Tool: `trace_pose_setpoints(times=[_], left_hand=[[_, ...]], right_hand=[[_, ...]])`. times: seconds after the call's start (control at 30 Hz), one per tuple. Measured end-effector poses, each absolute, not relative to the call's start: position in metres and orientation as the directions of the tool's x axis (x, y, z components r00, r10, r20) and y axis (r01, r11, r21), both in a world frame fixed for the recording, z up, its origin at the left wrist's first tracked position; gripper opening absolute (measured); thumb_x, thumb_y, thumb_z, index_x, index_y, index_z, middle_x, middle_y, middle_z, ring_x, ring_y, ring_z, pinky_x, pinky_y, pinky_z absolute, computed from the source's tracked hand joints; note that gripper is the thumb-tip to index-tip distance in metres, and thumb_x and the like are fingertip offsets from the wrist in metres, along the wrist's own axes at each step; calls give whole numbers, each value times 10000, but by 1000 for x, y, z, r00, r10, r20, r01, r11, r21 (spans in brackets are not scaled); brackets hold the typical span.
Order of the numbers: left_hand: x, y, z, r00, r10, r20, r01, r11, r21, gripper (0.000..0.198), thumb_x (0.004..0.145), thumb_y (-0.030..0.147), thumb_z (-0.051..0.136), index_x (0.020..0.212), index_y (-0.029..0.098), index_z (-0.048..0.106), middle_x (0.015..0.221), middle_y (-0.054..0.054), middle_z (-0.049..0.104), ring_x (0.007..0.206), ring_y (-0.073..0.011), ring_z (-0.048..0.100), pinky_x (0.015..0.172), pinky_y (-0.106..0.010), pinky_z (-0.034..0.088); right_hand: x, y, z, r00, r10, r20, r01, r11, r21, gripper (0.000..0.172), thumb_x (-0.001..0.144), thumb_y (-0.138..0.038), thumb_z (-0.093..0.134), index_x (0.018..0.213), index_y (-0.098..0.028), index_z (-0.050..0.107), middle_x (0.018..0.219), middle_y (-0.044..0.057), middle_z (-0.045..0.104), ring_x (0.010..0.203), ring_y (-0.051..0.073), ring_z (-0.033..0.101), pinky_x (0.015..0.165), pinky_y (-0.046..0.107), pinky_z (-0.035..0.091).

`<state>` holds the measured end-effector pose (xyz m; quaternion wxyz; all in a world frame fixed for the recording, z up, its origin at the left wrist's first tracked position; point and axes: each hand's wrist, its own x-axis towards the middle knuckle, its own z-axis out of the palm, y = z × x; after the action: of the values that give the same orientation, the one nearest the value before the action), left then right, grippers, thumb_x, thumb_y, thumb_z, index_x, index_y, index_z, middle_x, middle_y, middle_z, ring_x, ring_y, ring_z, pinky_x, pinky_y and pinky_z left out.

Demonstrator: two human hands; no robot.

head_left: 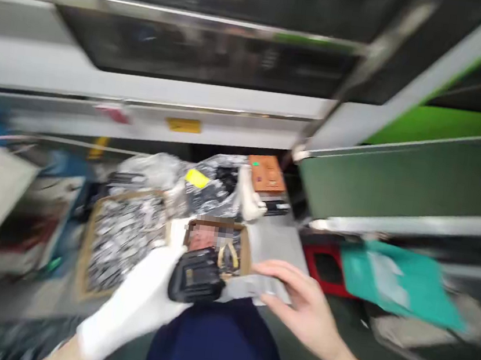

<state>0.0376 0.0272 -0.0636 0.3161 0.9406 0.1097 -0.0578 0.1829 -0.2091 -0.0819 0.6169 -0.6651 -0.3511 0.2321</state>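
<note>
My left hand [146, 285], in a white glove, grips a boxy black plastic part [197, 277] with a raised rectangular panel, held in front of my body. My bare right hand [302, 304] is to the right of it, thumb and fingers apart, above the grey table surface. A blurred grey area lies between its fingertips and the black part; whether that is table or a thin piece, I cannot tell. Just behind the part stands a small cardboard box [247, 257] with a yellow-handled tool [228, 257] in it; some of its contents are blurred out.
On the left, a shallow cardboard tray [87, 243] holds many small silvery pieces. Plastic bags [215, 194] and an orange-brown box [266, 173] sit at the back. A red bin [328, 269] and a teal sheet [407, 282] are at right, below a green panel [397, 187].
</note>
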Motion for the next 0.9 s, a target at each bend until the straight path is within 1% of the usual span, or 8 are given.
trace_pose_setpoints(times=[0.1, 0.2, 0.3, 0.4, 0.5, 0.67, 0.8, 0.9], left_hand=[[23, 19, -60, 948, 257, -190, 319, -773, 548, 318, 823, 383, 751, 1047, 166, 688, 1001, -88, 724, 863, -261, 696, 772, -357, 577], [25, 1, -60, 950, 280, -135, 308, -789, 532, 350, 782, 357, 781, 1033, 162, 635, 983, -71, 686, 878, -254, 664, 792, -357, 528], [27, -19, -61, 960, 260, -102, 274, -802, 532, 286, 793, 329, 749, 988, 181, 602, 932, -38, 649, 856, -234, 634, 777, -352, 497], [27, -34, -67, 973, 218, -76, 224, -808, 545, 323, 804, 326, 721, 1056, 174, 588, 992, -54, 651, 890, -244, 633, 792, -367, 506], [28, -45, -78, 972, 223, -77, 234, -868, 439, 291, 800, 284, 670, 1044, 159, 575, 993, -80, 644, 880, -271, 627, 782, -404, 520], [39, -62, -97, 969, 157, -190, 197, -958, 209, 333, 776, 194, 601, 1100, 122, 572, 1061, -139, 650, 948, -352, 631, 825, -497, 536], [40, -66, -109, 971, 150, -185, 187, -961, 206, 378, 771, 242, 650, 1116, 106, 576, 1077, -154, 657, 955, -359, 634, 836, -499, 540], [32, -65, -113, 963, 223, -150, 253, -942, 223, 347, 820, 300, 616, 1111, 119, 566, 1065, -136, 653, 953, -330, 637, 849, -465, 545]], right_hand=[[205, -221, -74, 567, 768, 299, 437, 27, -899, 252, 1023, -308, 749, 1262, -391, 745, 1139, -38, 780, 1034, 113, 753, 971, 97, 527], [209, -230, -77, 538, 787, 302, 467, 21, -884, 179, 1059, -466, 698, 1207, -375, 745, 1094, -39, 785, 989, 115, 765, 944, 97, 533], [214, -242, -86, 514, 797, 317, 505, 18, -863, 193, 1069, -495, 677, 1161, -339, 744, 1072, -38, 787, 956, 110, 770, 924, 77, 532], [223, -253, -95, 418, 832, 365, 618, 34, -786, 212, 1104, -460, 627, 1184, -287, 718, 1100, -13, 780, 969, 111, 768, 944, 72, 530], [221, -257, -99, 235, 865, 443, 765, 116, -633, 217, 1158, -342, 523, 1282, -220, 652, 1155, 32, 757, 1030, 127, 749, 1015, 143, 546], [187, -243, -100, 72, 856, 512, 872, 195, -448, 247, 1164, -164, 394, 1265, -117, 614, 1089, 68, 748, 937, 187, 726, 828, 321, 585], [177, -237, -113, 30, 854, 519, 894, 210, -397, 261, 1130, -102, 396, 1283, -94, 607, 1098, 77, 748, 937, 213, 696, 855, 376, 518], [183, -241, -129, 77, 837, 542, 889, 188, -417, 271, 1105, -119, 487, 1350, -127, 603, 1241, 103, 711, 1120, 256, 636, 1006, 407, 437]])
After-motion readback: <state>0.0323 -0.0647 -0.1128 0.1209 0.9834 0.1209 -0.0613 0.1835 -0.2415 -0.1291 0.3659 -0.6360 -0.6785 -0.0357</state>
